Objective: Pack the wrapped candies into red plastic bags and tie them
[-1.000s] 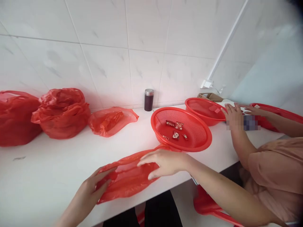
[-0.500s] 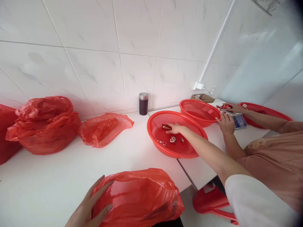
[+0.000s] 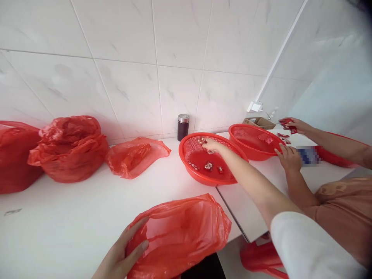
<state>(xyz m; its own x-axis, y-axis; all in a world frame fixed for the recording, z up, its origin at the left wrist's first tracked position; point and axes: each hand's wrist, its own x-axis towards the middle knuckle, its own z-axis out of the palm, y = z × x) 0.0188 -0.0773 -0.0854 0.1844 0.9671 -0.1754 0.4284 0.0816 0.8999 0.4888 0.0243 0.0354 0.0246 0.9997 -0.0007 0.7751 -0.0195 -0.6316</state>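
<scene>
At the near edge of the table my left hand [image 3: 122, 250] grips the rim of a red plastic bag [image 3: 180, 236], whose mouth gapes upward. My right hand [image 3: 211, 145] reaches into a round red plastic basket [image 3: 188, 164], closed on a small red-and-white wrapped packet [image 3: 202, 141]. Below that hand, several more little packets lie on the basket's bottom, among them a red-and-white packet [image 3: 208, 166] and a smaller red packet [image 3: 220, 169].
A dark tumbler [image 3: 183, 128] stands by the wall. Left of it are a flattened red bag [image 3: 136, 155] and a full red bag [image 3: 69, 155]. A second basket [image 3: 250, 155] and a co-worker's hand [image 3: 289, 157] are on the right, above a red stool [image 3: 258, 257].
My right hand has picked up a packet and lifted it slightly toward the basket's far side. My view has shifted. The co-worker's far hand has raised some red packets.
</scene>
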